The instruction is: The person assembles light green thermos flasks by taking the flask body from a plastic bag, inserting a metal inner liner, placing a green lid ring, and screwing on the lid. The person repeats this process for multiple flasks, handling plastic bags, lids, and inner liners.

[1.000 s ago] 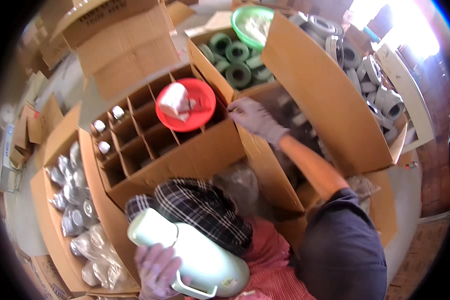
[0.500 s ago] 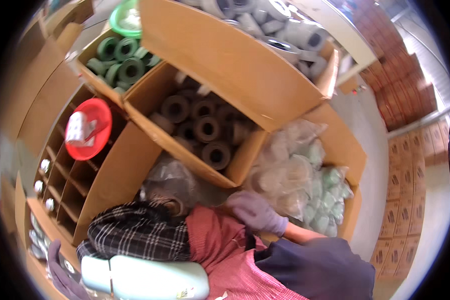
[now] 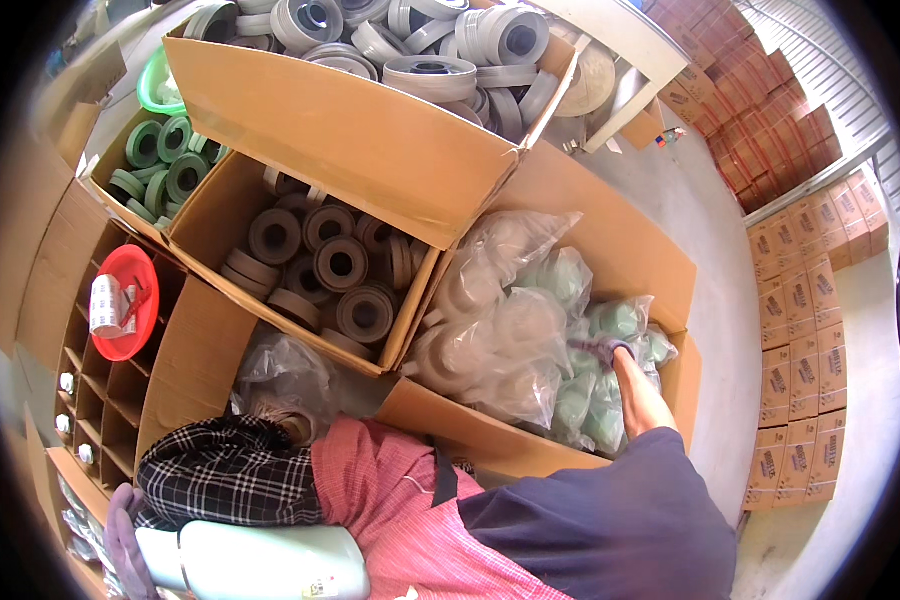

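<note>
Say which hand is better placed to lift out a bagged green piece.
Probably the right hand: it is among the bagged green pieces. The left hand is across the view, by the pale green flask.

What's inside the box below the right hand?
Clear bags with whitish and pale green pieces; the right hand is at the green ones. They hide whatever lies beneath.

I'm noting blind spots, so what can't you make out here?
In the head view:
Right hand: too angled away to show whether its grip holds anything.
Pale green flask: lower side, cut off by the picture's lower edge.
Left hand: lower part, cut off there too.
Under the red bowl: hidden by it.
</note>
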### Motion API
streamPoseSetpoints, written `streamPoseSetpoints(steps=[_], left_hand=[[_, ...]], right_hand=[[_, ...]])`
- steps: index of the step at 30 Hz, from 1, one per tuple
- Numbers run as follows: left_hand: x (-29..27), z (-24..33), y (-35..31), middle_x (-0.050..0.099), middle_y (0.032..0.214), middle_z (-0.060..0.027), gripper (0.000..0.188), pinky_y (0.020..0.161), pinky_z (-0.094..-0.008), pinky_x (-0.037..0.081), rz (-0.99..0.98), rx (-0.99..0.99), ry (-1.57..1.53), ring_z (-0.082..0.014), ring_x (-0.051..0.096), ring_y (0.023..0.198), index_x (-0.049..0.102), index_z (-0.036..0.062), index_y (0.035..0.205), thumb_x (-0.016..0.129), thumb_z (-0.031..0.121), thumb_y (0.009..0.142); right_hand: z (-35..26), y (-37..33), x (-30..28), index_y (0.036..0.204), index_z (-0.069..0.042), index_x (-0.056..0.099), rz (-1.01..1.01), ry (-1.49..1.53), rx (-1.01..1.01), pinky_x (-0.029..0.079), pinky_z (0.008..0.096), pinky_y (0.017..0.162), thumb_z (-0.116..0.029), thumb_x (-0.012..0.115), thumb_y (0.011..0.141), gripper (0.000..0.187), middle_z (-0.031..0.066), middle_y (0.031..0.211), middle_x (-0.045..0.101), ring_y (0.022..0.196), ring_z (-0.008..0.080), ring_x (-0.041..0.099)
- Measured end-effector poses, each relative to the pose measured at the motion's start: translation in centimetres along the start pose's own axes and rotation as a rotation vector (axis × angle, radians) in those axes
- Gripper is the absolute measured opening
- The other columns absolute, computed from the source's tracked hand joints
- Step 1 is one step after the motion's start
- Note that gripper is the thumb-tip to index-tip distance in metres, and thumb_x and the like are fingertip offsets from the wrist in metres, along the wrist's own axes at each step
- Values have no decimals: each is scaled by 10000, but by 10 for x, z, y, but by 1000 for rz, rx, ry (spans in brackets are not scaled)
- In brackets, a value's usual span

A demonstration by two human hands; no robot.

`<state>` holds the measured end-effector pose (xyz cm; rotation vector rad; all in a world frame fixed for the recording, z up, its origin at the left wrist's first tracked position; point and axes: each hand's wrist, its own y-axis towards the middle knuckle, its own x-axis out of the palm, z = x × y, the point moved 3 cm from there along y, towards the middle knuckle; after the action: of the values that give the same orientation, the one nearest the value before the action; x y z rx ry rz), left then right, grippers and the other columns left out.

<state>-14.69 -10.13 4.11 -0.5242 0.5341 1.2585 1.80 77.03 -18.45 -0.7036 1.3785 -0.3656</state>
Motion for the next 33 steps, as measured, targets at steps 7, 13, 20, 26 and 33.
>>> streamPoseSetpoints(steps=[7, 13, 20, 26, 33], left_hand=[[4, 16, 4, 492, 1408, -176, 635, 1146, -383, 350, 20, -232, -123, -288, 501, 1300, 438, -2, 1441, 434, 471, 1018], [1, 30, 16, 618, 1243, -183, 502, 1063, -376, 417, 163, -122, -117, -259, 590, 1181, 552, -65, 1303, 426, 351, 1053], [28, 104, 67, 662, 1048, 2, 308, 757, -216, 476, 122, 2, -258, -65, 564, 829, 655, -19, 1205, 606, 189, 984], [6, 80, 53, 235, 1613, -156, 1232, 1219, -388, 177, -2, 242, -219, -242, 192, 1501, 150, 46, 1574, 901, 359, 649], [-10, 23, 112, 684, 1071, -158, 352, 787, -338, 520, 722, 239, -256, -182, 639, 893, 619, -25, 1201, 656, 177, 915]], right_hand=[[30, -29, -33, 951, -14, 681, -495, 69, -116, 604, 380, 628, -228, 727, 856, 239, 136, 812, 711, 669, 229, 704], [-178, -244, -77, 898, -36, 694, -791, 200, -876, 563, 300, 690, -189, 717, 873, 157, 21, 802, 680, 722, 146, 663], [-433, -465, 32, 1076, -74, 632, -1827, 852, -1228, 558, 357, 812, -194, 596, 970, 164, 53, 997, 684, 909, 190, 662], [-581, -625, 103, 1154, -85, 635, -1997, 1283, -1126, 514, 462, 963, -314, 536, 1003, 292, 71, 1097, 679, 1037, 232, 639], [-580, -680, 187, 1296, -81, 528, -1653, 1044, -1394, 480, 387, 968, -517, 568, 967, 548, 66, 1221, 592, 1118, 216, 580]])
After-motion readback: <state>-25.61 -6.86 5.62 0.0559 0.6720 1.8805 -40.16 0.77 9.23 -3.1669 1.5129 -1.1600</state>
